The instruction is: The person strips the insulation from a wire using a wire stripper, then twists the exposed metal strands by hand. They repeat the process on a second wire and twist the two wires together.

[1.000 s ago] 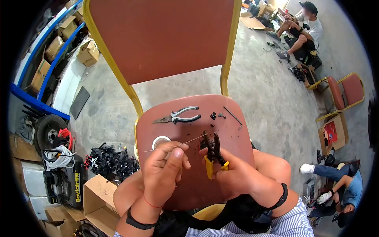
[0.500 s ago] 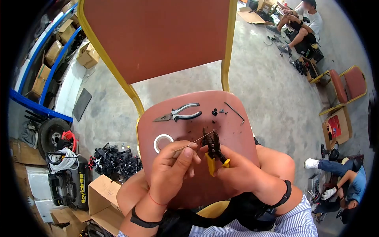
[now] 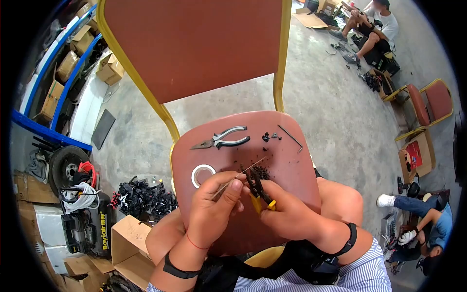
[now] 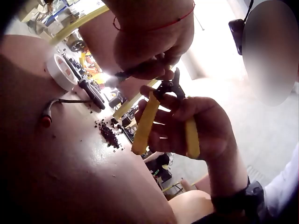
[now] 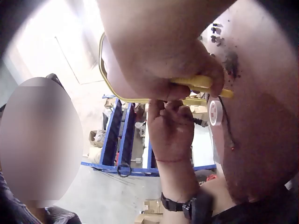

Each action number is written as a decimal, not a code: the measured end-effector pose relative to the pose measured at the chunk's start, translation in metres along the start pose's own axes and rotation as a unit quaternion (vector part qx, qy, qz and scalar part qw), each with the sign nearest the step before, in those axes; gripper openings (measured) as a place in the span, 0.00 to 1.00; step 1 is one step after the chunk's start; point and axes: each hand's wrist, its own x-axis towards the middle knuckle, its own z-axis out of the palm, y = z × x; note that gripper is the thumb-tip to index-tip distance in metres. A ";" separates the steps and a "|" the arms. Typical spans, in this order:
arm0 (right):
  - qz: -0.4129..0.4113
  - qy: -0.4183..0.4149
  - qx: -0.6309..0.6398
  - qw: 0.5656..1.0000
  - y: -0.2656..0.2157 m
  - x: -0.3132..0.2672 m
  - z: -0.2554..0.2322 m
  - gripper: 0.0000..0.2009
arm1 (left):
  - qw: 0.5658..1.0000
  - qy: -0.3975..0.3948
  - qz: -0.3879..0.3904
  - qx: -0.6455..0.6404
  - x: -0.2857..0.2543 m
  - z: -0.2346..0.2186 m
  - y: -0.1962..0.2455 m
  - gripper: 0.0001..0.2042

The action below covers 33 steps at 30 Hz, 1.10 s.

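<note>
In the head view my left hand [image 3: 214, 199] pinches a thin wire [image 3: 254, 165] between thumb and forefinger, its free end slanting up to the right. My right hand [image 3: 289, 211] grips wire strippers [image 3: 255, 187] with yellow handles and dark jaws, close beside the left fingertips. The left wrist view shows the yellow handle [image 4: 146, 122] well apart from its partner, the fingers behind. Under the hands, small black bits [image 3: 263, 173] lie heaped on the red chair seat [image 3: 228, 243]. A short cable with a red tip [image 4: 46, 121] also lies on the seat.
Grey-and-black pliers [image 3: 224, 138], a white tape roll [image 3: 193, 176] and a hex key [image 3: 293, 139] lie on the seat. The chair back [image 3: 194, 48] rises behind. Left on the floor are a cardboard box [image 3: 130, 243] and a black heap [image 3: 146, 199]. Two people sit at right.
The strippers have moved down toward the left fingertips and tilted. The wire's free end, first at the jaws, now extends above them at a steeper slant. My left hand has shifted slightly right.
</note>
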 end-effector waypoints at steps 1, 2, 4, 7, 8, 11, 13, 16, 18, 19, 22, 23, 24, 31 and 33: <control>-0.017 0.007 -0.017 1.000 0.001 0.000 0.000 0.30 | 1.000 0.000 0.005 -0.001 0.000 0.000 -0.001 0.13; -0.035 0.015 -0.033 0.999 0.002 0.001 0.001 0.30 | 1.000 0.000 0.010 -0.002 0.001 0.001 -0.002 0.12; -0.071 0.026 -0.050 0.996 0.009 0.003 0.001 0.29 | 1.000 -0.001 0.018 -0.002 0.001 0.001 -0.003 0.12; -0.088 0.045 -0.079 0.992 0.005 0.003 0.002 0.29 | 1.000 -0.001 0.028 -0.004 0.001 0.002 -0.003 0.12; -0.087 0.051 -0.090 0.991 0.003 0.002 0.002 0.29 | 1.000 0.000 0.031 -0.007 0.001 0.003 -0.003 0.12; -0.083 0.050 -0.086 0.992 0.002 0.002 0.001 0.29 | 1.000 -0.006 0.029 -0.005 0.002 0.000 -0.004 0.12; -0.092 0.049 -0.088 0.991 0.003 0.003 0.001 0.29 | 1.000 -0.008 0.026 -0.002 0.002 0.000 -0.004 0.12; -0.092 0.049 -0.094 0.990 0.000 0.002 0.000 0.28 | 1.000 -0.004 0.023 0.003 0.001 0.000 -0.004 0.11; -0.095 0.049 -0.100 0.989 -0.001 0.002 0.000 0.28 | 1.000 -0.003 0.022 0.012 0.001 0.000 -0.005 0.11; -0.100 0.049 -0.104 0.988 0.001 0.003 0.000 0.28 | 1.000 -0.002 0.023 0.007 0.001 0.000 -0.005 0.11; -0.110 0.049 -0.112 0.986 0.001 0.004 -0.001 0.28 | 1.000 0.001 0.023 0.003 0.001 0.001 -0.004 0.10; -0.112 0.048 -0.114 0.986 0.001 0.004 -0.001 0.28 | 1.000 0.002 0.020 0.011 0.001 0.000 -0.002 0.10; -0.114 0.049 -0.119 0.985 0.001 0.004 0.000 0.28 | 1.000 0.004 0.016 0.018 0.001 0.000 -0.001 0.10; -0.125 0.060 -0.156 0.978 -0.002 0.004 0.000 0.28 | 1.000 0.015 0.017 0.020 0.001 0.001 0.000 0.10; -0.124 0.059 -0.159 0.978 -0.002 0.004 0.000 0.28 | 0.999 0.023 0.017 0.039 0.001 0.004 0.002 0.11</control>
